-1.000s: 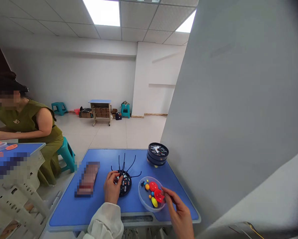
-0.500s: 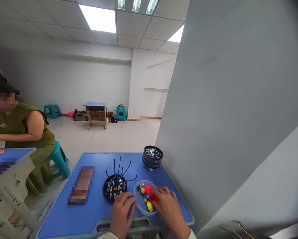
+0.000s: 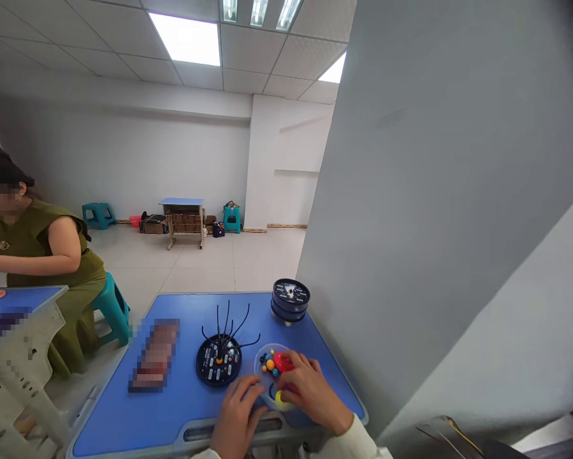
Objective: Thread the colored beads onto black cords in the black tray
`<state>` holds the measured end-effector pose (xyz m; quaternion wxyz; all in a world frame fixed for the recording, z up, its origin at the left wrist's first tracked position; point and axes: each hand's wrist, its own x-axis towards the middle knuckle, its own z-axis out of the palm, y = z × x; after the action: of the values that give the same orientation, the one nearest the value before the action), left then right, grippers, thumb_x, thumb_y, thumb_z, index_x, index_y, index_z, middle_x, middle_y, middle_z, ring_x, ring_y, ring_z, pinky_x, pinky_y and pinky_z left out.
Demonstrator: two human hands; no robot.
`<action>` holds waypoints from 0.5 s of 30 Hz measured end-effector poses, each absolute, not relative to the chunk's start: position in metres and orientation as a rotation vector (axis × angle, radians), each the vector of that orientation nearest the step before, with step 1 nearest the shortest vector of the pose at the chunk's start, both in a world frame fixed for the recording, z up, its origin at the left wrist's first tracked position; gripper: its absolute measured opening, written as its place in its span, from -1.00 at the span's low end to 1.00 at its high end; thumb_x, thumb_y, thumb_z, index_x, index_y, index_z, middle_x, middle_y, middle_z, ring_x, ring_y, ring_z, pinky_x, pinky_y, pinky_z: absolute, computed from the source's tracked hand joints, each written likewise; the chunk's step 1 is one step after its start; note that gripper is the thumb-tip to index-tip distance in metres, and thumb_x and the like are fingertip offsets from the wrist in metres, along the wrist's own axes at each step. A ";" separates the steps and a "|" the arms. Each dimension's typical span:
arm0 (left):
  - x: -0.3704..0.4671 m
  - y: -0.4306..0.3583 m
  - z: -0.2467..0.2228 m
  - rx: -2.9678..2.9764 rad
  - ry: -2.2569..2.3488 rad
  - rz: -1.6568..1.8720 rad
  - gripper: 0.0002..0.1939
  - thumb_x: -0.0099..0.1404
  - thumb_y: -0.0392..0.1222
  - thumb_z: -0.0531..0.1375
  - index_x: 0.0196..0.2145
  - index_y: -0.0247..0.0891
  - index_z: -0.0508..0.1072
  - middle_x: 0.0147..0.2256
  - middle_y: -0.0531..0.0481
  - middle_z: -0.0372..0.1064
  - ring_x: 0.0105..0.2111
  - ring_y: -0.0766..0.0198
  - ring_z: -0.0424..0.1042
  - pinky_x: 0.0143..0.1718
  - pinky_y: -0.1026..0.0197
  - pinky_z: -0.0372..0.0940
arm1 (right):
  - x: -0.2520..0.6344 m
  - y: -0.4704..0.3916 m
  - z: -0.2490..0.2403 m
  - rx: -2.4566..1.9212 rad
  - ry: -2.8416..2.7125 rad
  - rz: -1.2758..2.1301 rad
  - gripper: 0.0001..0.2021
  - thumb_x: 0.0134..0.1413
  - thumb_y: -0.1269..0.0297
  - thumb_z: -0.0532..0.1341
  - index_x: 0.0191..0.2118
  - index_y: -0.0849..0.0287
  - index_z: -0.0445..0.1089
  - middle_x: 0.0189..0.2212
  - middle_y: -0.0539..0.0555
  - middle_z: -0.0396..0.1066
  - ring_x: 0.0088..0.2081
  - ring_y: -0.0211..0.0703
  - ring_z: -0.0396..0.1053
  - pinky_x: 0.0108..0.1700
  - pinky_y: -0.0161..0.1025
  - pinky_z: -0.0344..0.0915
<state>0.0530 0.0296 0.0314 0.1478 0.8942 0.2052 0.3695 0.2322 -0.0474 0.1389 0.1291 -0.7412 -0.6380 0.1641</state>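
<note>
A round clear tray (image 3: 258,364) near the table's front edge holds small coloured balls, a red piece (image 3: 281,361) and a yellow piece (image 3: 280,399). My right hand (image 3: 310,390) reaches into it from the right, fingers bent over the red pieces; what they hold, if anything, is hidden. At the tray's left rim rests my left hand (image 3: 237,408), fingers apart, holding nothing. Left of the tray sits a black disc (image 3: 218,370) with printed labels, an orange ball at its centre and thin curved black rods (image 3: 238,331) rising from it.
Black round bases (image 3: 290,301) are stacked at the back right of the blue table (image 3: 137,427). A blurred reddish rectangle (image 3: 156,357) lies on the left. A grey wall (image 3: 434,223) stands close on the right. A person (image 3: 51,248) sits at another table on the left.
My right hand has moved deeper into the tray, over the red pieces, and more of its sleeve shows. The small balls have shifted together. My left hand remains by the rim.
</note>
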 end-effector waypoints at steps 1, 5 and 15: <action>0.053 0.029 0.030 2.582 0.606 1.054 -0.76 0.30 -0.31 0.16 -0.08 -0.15 0.44 -0.04 -0.13 0.50 -0.07 0.10 0.51 -0.08 0.02 0.49 | 0.233 -0.047 0.138 -2.137 -1.835 0.496 -0.83 -0.06 0.39 0.28 -0.38 -0.06 0.57 0.03 0.03 0.34 0.08 0.06 0.25 0.04 -0.05 0.07; 0.054 0.029 0.025 2.649 0.661 1.062 -0.78 0.33 -0.29 0.11 -0.09 -0.15 0.44 -0.02 -0.14 0.49 -0.09 0.09 0.54 -0.15 0.05 0.52 | 0.237 -0.049 0.132 -2.101 -1.646 0.474 -0.83 0.01 0.38 0.20 -0.35 0.01 0.54 0.05 0.08 0.34 0.13 0.06 0.24 0.06 -0.05 0.09; 0.057 0.024 0.033 2.680 0.741 1.278 -0.65 0.46 -0.04 -0.09 -0.19 -0.14 0.46 -0.15 -0.14 0.55 -0.27 0.16 0.60 -0.32 0.16 0.54 | 0.233 -0.055 0.134 -2.118 -1.596 0.417 -0.84 0.01 0.29 0.17 -0.36 0.03 0.52 0.13 0.12 0.34 0.18 0.10 0.21 0.11 0.02 0.08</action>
<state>0.0566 0.0237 0.0329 0.0407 0.8751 0.2420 0.4172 0.2333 -0.0549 0.1336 0.2265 -0.7683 -0.5792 0.1514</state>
